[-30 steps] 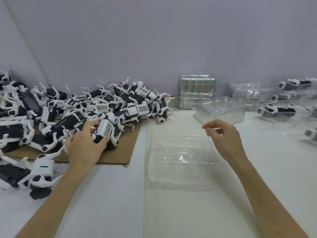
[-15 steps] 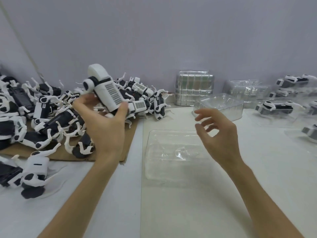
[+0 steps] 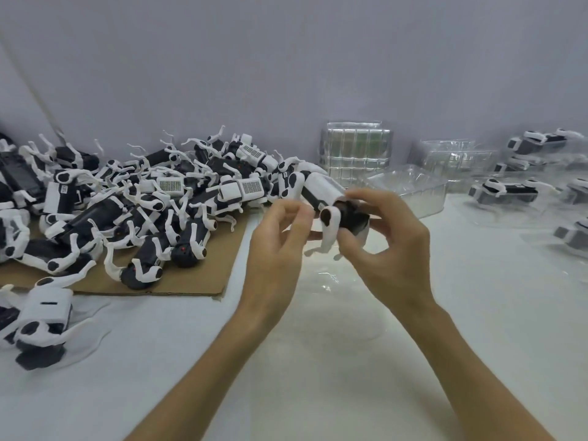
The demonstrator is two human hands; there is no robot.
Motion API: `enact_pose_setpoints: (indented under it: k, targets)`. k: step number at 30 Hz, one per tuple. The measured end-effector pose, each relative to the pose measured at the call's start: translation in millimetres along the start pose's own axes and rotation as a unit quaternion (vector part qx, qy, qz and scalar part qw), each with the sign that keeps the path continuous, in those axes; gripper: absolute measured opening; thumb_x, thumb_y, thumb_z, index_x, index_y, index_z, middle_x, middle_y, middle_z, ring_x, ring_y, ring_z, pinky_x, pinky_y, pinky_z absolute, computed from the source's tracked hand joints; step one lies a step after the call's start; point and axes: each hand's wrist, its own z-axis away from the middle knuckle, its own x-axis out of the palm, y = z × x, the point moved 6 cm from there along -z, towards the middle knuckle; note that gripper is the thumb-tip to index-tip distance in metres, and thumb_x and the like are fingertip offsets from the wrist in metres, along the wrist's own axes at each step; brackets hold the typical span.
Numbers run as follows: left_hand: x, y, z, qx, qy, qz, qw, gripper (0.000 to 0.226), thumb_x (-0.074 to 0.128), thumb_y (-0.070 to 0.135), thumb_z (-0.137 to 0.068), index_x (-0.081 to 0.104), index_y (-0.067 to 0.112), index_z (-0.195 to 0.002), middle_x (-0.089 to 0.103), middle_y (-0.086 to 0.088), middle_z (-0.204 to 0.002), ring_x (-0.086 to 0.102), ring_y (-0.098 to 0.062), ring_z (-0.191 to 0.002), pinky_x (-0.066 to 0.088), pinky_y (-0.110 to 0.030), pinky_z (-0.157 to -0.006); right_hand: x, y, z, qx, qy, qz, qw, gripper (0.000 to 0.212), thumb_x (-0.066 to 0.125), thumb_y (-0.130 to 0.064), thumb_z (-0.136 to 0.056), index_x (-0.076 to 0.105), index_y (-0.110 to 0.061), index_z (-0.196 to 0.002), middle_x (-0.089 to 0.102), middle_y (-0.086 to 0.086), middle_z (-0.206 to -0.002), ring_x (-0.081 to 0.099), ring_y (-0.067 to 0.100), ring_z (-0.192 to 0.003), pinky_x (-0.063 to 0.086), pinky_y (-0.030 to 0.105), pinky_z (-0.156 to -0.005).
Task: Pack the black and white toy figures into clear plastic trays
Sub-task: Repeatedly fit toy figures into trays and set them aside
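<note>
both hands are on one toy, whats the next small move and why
Probably lower the toy figure straight down into the clear tray on the table beneath it. The left hand and right hand both pinch the figure in the air over that tray. No figure shows in the part of the tray that the hands leave visible.

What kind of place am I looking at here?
Likely a toy packing bench: a heap of identical toy figures on cardboard, stacked clear trays, and packed figures in trays at the right. The left hand and right hand hold one figure.
</note>
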Motion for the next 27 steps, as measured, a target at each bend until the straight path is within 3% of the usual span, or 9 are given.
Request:
enact_pose_setpoints:
  k: [3,6,10,13,17,21,23,25,27]
  targets:
    - [-19.1,4.2,-0.6,0.078,-0.021,-0.141,0.987,0.016,0.051,0.029,-0.097,0.065,0.023,-0.092,0.071,0.014,-0.094,0.066,-0.008,-0.100,0.047,-0.020,-0.088,-14.4,16.5,-5.8,0.117,0.061,-0.111,0.985,0.017,0.066,-0.025,-0.080,0.067,-0.021,-0.096,0.068,-0.012,-0.087,0.070,0.015,-0.079,0.060,0.036,-0.070]
    - [-33.1,-9.0,5.1,0.088,-0.035,-0.234,0.968,0.024,0.057,0.021,-0.085,0.060,0.026,-0.108,0.065,0.018,-0.110,0.057,-0.007,-0.115,0.041,-0.027,-0.100,-15.9,31.3,-9.6,0.179,0.041,-0.153,0.971,0.016,0.063,-0.022,-0.079,0.066,-0.014,-0.092,0.067,-0.008,-0.083,0.069,0.013,-0.070,0.058,0.026,-0.065]
    - [-48.6,-42.6,16.5,0.014,-0.051,-0.208,0.977,0.043,0.063,0.014,-0.085,0.052,0.031,-0.123,0.056,0.025,-0.121,0.049,0.002,-0.123,0.037,-0.022,-0.103,-9.8,45.0,-7.2,0.224,0.006,-0.175,0.959,0.025,0.053,-0.019,-0.081,0.064,-0.004,-0.098,0.068,0.010,-0.093,0.070,0.019,-0.075,0.058,0.028,-0.061]
    - [-55.7,-60.9,17.7,-0.056,-0.060,-0.163,0.983,0.047,0.063,0.007,-0.092,0.046,0.040,-0.122,0.052,0.039,-0.119,0.049,0.010,-0.119,0.041,-0.027,-0.100,3.0,46.0,-2.8,0.222,-0.077,-0.132,0.963,0.020,0.054,-0.018,-0.082,0.065,-0.011,-0.096,0.070,-0.006,-0.088,0.069,0.007,-0.076,0.053,0.019,-0.062]
    - [-62.9,-61.1,17.1,-0.043,-0.052,-0.172,0.983,0.042,0.054,0.014,-0.093,0.046,0.037,-0.127,0.051,0.036,-0.124,0.046,0.009,-0.121,0.040,-0.029,-0.102,23.7,42.7,11.7,0.183,-0.196,-0.050,0.962,0.011,0.061,-0.011,-0.094,0.065,-0.020,-0.097,0.069,-0.016,-0.091,0.066,-0.001,-0.090,0.045,0.009,-0.075]
    - [-68.5,-61.5,14.1,-0.030,-0.040,-0.184,0.982,0.031,0.050,0.017,-0.092,0.061,0.034,-0.116,0.054,0.032,-0.122,0.045,0.014,-0.120,0.038,-0.025,-0.103,22.0,48.2,12.2,0.164,-0.250,0.035,0.954,0.009,0.059,-0.024,-0.098,0.066,-0.028,-0.102,0.066,-0.021,-0.104,0.055,-0.008,-0.104,0.033,0.001,-0.084]
    - [-66.0,-61.6,13.7,-0.024,-0.046,-0.192,0.980,0.028,0.047,0.012,-0.095,0.068,0.030,-0.100,0.053,0.024,-0.127,0.043,0.016,-0.120,0.033,-0.014,-0.103,19.2,54.6,11.8,0.175,-0.264,0.051,0.947,0.011,0.058,-0.025,-0.099,0.066,-0.028,-0.106,0.065,-0.021,-0.109,0.051,-0.012,-0.106,0.029,-0.002,-0.084]
    - [-63.5,-62.2,13.9,-0.026,-0.047,-0.203,0.978,0.028,0.043,0.019,-0.089,0.069,0.030,-0.089,0.053,0.020,-0.129,0.043,0.017,-0.119,0.029,-0.003,-0.095,18.7,60.0,12.3,0.188,-0.273,0.049,0.942,0.013,0.057,-0.025,-0.100,0.066,-0.029,-0.108,0.064,-0.020,-0.112,0.050,-0.012,-0.109,0.029,-0.001,-0.086]
    - [-64.1,-64.2,13.9,-0.032,-0.038,-0.198,0.979,0.028,0.041,0.020,-0.083,0.066,0.033,-0.089,0.054,0.021,-0.129,0.044,0.015,-0.120,0.032,-0.005,-0.092,19.0,62.9,12.3,0.199,-0.269,0.044,0.941,0.013,0.057,-0.026,-0.100,0.065,-0.033,-0.107,0.063,-0.019,-0.115,0.050,-0.010,-0.112,0.030,0.002,-0.089]
